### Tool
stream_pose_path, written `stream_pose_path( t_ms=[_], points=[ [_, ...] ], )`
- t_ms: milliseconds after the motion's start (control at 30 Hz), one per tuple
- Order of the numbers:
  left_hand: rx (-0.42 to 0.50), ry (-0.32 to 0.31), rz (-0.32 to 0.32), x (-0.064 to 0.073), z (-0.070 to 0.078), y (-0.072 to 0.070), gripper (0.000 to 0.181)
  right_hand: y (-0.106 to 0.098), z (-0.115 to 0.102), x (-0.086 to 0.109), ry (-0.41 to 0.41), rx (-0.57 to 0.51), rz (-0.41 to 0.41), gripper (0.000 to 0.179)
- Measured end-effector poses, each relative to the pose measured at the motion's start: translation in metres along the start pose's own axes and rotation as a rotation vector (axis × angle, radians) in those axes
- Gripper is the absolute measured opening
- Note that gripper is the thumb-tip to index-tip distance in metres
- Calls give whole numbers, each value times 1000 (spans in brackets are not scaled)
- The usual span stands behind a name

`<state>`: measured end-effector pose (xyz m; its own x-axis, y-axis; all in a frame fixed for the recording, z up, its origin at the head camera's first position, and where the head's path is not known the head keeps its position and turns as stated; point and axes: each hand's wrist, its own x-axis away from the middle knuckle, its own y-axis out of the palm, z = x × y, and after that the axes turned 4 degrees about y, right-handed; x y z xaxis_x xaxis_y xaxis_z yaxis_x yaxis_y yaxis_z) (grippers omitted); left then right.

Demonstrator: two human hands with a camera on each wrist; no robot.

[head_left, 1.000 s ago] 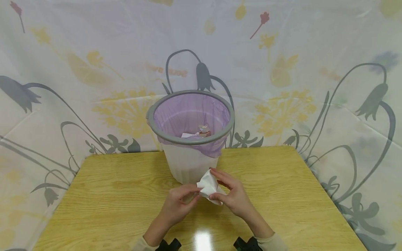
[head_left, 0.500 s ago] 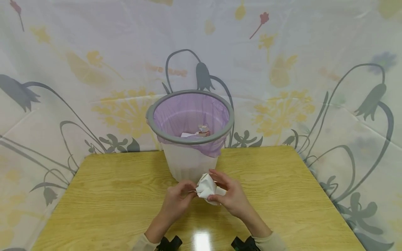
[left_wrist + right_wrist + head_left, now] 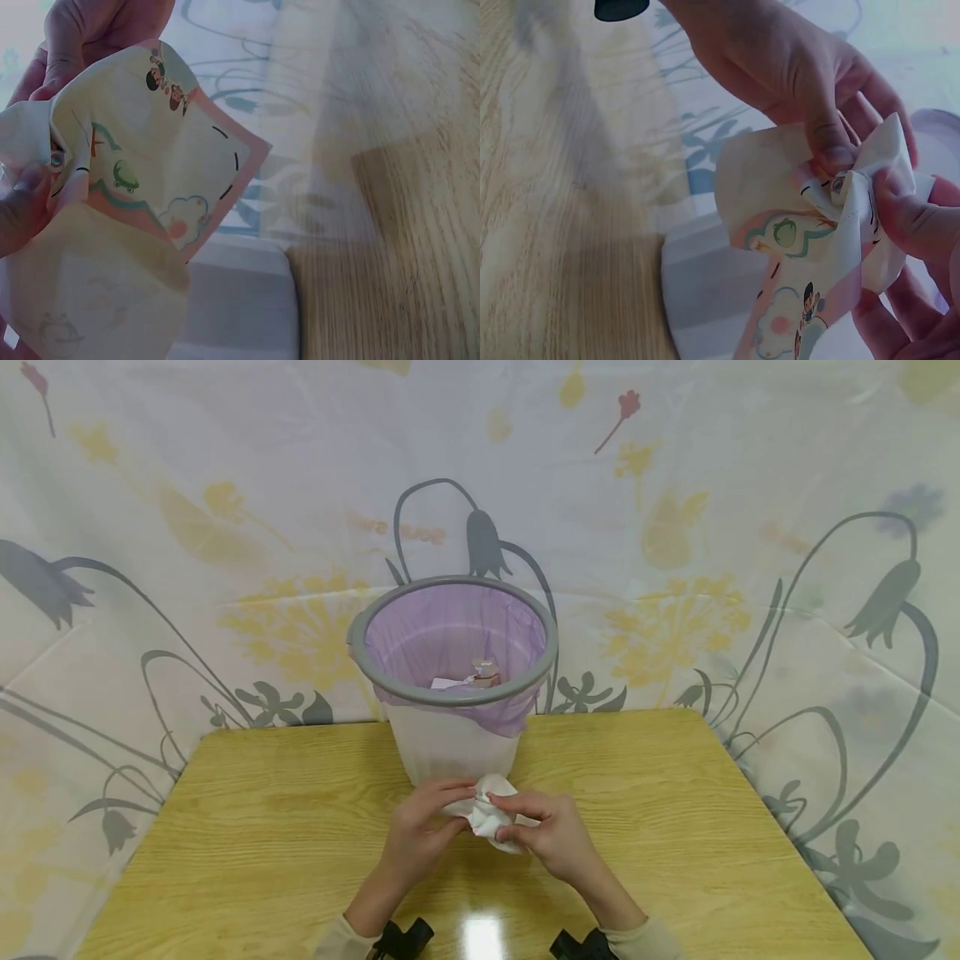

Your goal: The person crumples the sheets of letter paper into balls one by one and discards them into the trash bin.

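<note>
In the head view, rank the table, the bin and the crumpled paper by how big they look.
1. table
2. bin
3. crumpled paper, smallest, though the hands hide part of it.

Soft, even indoor light, sharp from the head, hazy at the wrists

A white glare patch sits on the glossy yellow-grained wooden tabletop (image 3: 483, 935) near the bottom edge; shadows are faint. The head view bows at its edges. Both wrist views look dim and washed out, their backgrounds smeared, with only the crumpled cartoon-printed paper (image 3: 810, 225) fairly crisp.
</note>
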<state>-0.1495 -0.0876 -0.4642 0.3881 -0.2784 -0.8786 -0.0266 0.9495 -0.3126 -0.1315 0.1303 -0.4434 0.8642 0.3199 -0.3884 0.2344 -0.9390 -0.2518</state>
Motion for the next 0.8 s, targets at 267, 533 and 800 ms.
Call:
stream_pose_path(
  t_ms=[267,533,800],
  points=[
    [-25,79,-153,-3,0,-1,46,5,3,-1,-59,-59,-6,27],
    [-109,89,-128,-2,-2,-1,27,17,12,1,-106,-67,69,18],
    [-167,71,-71,-3,-2,2,15,20,14,0,-143,-25,91,14]
  ],
)
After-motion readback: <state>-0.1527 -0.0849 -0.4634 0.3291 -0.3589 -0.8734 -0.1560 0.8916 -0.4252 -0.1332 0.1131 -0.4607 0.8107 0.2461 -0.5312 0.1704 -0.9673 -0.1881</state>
